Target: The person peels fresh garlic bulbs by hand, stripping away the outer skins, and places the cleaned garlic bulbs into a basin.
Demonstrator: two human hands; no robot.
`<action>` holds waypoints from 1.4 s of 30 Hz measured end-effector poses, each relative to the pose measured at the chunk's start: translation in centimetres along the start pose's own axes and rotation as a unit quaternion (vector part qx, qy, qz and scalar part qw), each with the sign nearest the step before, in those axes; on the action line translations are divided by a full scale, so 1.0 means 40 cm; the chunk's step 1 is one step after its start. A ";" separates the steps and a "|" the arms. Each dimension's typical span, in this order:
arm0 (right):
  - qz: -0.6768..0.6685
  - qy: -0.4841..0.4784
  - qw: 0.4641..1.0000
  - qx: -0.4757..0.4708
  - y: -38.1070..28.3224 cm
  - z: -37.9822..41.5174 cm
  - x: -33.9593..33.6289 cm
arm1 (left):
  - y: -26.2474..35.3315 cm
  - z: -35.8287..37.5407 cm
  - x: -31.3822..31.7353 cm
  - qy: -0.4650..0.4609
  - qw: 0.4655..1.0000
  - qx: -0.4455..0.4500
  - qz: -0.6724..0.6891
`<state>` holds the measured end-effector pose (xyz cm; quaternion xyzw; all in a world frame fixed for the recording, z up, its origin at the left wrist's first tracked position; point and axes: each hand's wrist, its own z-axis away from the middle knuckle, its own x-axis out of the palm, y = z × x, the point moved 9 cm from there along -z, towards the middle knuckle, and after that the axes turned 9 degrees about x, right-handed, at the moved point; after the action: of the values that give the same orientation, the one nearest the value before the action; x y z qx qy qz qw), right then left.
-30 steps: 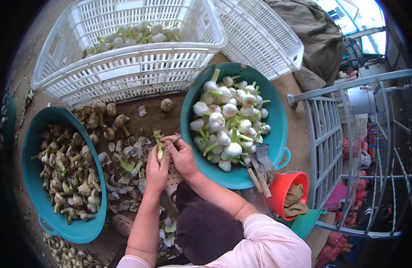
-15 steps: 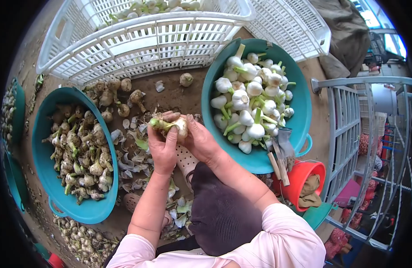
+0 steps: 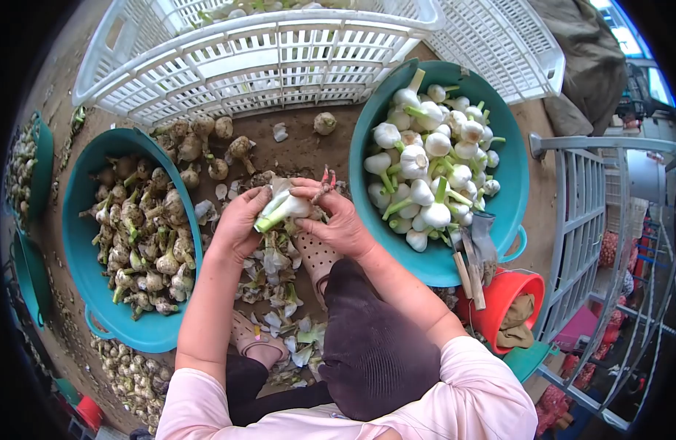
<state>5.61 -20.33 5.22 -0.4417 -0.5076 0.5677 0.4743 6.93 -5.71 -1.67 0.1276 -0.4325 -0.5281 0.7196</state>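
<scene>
Between my two hands is a garlic bulb (image 3: 298, 208) with a white surface and a cut green stem pointing down-left. My right hand (image 3: 343, 224) is closed around the bulb's root end. My left hand (image 3: 237, 226) pinches pale outer skin (image 3: 278, 188) pulled back beside the stem. Left of my hands, a teal tub (image 3: 80, 242) holds dirty, unpeeled garlic bulbs (image 3: 136, 235). To the right, another teal tub (image 3: 510, 176) contains white, peeled garlic bulbs (image 3: 426, 161) with short green stems.
White plastic crates (image 3: 279, 62) stand beyond the tubs. Loose dirty bulbs (image 3: 199, 139) and peeled skins (image 3: 279, 275) lie on the ground. Wooden-handled tools (image 3: 470, 271) rest at the right tub's edge, above a red bucket (image 3: 492, 315). A metal rack (image 3: 580, 213) stands far right.
Dirty outer skin has been pulled back from the held bulb, exposing white layers and a clean green stem. My hands have moved slightly apart. The whole view has shifted a little.
</scene>
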 end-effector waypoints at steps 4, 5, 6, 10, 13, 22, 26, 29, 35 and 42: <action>0.336 0.133 0.919 -0.156 -0.100 0.027 0.006 | -0.066 0.007 0.030 0.044 0.986 0.021 0.161; 0.337 0.129 0.919 -0.157 -0.104 0.027 0.005 | -0.073 0.005 0.048 0.031 0.980 0.023 0.196; 0.356 0.120 0.909 -0.179 -0.113 0.031 0.012 | -0.079 0.009 0.053 0.052 0.976 0.040 0.205; 0.272 0.128 0.940 -0.161 -0.106 0.023 -0.014 | -0.050 0.024 0.051 0.072 0.988 0.096 0.096; -0.139 0.142 0.976 0.088 0.057 0.019 -0.058 | 0.047 0.087 0.052 -0.044 0.954 0.251 -0.158; -0.159 0.136 0.963 0.167 0.062 0.007 -0.060 | 0.160 0.182 0.146 -0.043 0.706 0.432 -0.559; -0.084 0.135 0.981 0.109 0.032 0.004 -0.033 | 0.163 0.171 0.165 0.027 0.706 0.487 -0.514; 0.027 0.142 0.989 0.042 0.011 0.001 -0.043 | 0.146 0.159 0.176 0.010 0.693 0.483 -0.534; -0.072 0.190 0.960 0.190 0.103 0.015 -0.088 | 0.102 0.153 0.187 -0.092 0.667 0.392 -0.627; -0.138 0.204 0.944 0.222 0.090 -0.001 -0.162 | -0.197 0.126 -0.037 -0.353 0.451 0.015 -0.820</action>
<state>6.36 -26.86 1.76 -0.3577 -0.3171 0.4927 0.7271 -2.12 -6.28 -4.45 0.2370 -0.3525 -0.8663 -0.2627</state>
